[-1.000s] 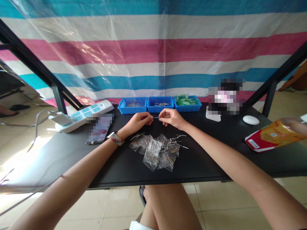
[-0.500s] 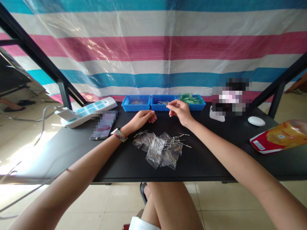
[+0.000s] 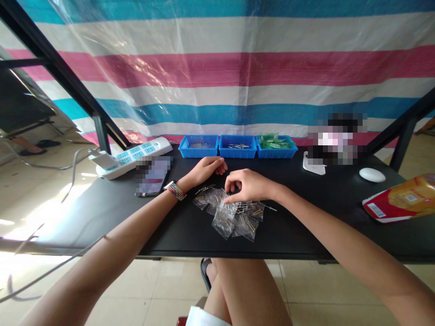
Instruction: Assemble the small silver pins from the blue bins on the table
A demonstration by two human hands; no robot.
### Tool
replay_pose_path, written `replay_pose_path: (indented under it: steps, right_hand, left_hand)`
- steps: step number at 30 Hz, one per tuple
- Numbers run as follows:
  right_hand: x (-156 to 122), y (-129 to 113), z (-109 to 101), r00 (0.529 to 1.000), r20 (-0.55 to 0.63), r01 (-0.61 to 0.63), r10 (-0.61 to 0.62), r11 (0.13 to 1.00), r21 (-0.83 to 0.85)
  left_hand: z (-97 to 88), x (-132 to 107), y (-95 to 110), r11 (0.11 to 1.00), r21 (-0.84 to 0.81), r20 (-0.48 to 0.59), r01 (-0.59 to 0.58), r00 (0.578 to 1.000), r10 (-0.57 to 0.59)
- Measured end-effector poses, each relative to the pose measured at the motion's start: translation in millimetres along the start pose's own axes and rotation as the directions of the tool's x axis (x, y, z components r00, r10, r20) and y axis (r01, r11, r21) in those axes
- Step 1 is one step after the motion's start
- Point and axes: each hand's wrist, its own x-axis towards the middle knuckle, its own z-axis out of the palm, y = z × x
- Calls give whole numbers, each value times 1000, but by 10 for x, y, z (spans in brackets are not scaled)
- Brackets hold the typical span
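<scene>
A heap of small clear plastic bags [image 3: 227,216] holding short brass-tipped pins lies on the black table [image 3: 306,226], with loose metal pins [image 3: 249,207] beside it. My right hand [image 3: 247,185] hovers over the heap, fingers curled down in a pinch onto the bags and pins; what it grips is hidden. My left hand [image 3: 205,169] rests on the table just behind the heap, fingers loosely curled, a few loose pins [image 3: 204,188] near its wrist. A beaded band [image 3: 176,190] is on the left wrist.
Three blue trays stand at the table's back: the left tray [image 3: 199,146], the middle tray [image 3: 238,146] with metal pins, the right tray [image 3: 276,146] with green parts. A power strip [image 3: 136,156], a phone [image 3: 153,174], a white mouse [image 3: 372,174] and an orange packet [image 3: 401,199] lie around.
My right hand carried a pin to the middle blue tray, then came back down onto the heap of bags. My left hand let go and stayed resting behind the heap.
</scene>
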Motion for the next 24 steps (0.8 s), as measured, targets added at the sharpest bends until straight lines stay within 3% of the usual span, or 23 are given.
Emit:
replay_pose_path:
  steps: [4,8,11,14,17,21,24]
  right_hand:
    - [-10,-21,46,999,49,20,-21,1000,18]
    - [29,91,-45,999,48,-23,10,962,272]
    - [56,213,-139,989,-27,-110,147,838,535]
    - [80,348,-179,939,-116,-135,323,659,740]
    - [106,447,-158,889,-136,-119,436,509,853]
    - [137,474,-100,874,-74,-125,481,369,921]
    - [148,443,-74,881,-52,-119,471,326,938]
  left_hand:
    - [7,-2,-1,1000,-2,0,-5,1000,5]
    - [5,6,-16,1000,-5,7,-13,1000,13]
    - [-2,-1,-31,999,-33,8,-31,999,32]
    - [6,-31,-6,993,-83,-19,-81,997,79]
    - [34,-74,92,990,-32,-23,-136,991,136]
    - [61,-111,261,975,90,15,-204,979,203]
    - [58,-105,305,966,132,-44,-224,972,231]
